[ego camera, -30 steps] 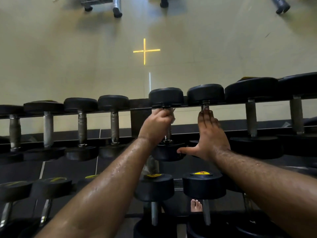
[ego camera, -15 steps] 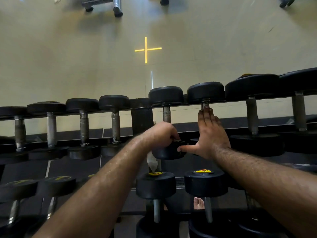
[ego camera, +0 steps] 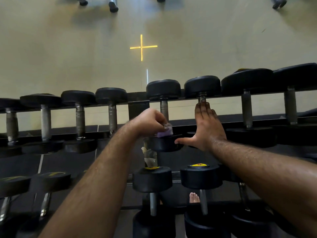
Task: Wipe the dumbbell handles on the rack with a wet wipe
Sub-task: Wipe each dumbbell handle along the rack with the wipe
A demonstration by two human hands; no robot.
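A dark rack carries a top row of black dumbbells with steel handles. My left hand grips a crumpled wet wipe at the near end of the middle dumbbell's handle, just above its near head. My right hand lies flat with straight fingers along the handle of the neighbouring dumbbell, fingertips near its far head, thumb stretched left towards the wiped dumbbell's near head.
More dumbbells fill the top row to the left and right. A lower row with yellow labels sits nearer me. A crumpled wrapper hangs below the top row. My bare toes show under the rack. Equipment legs stand beyond.
My left hand slid the wipe down the handle from its far end towards the near head, baring the steel. My right hand stayed flat on the neighbouring dumbbell.
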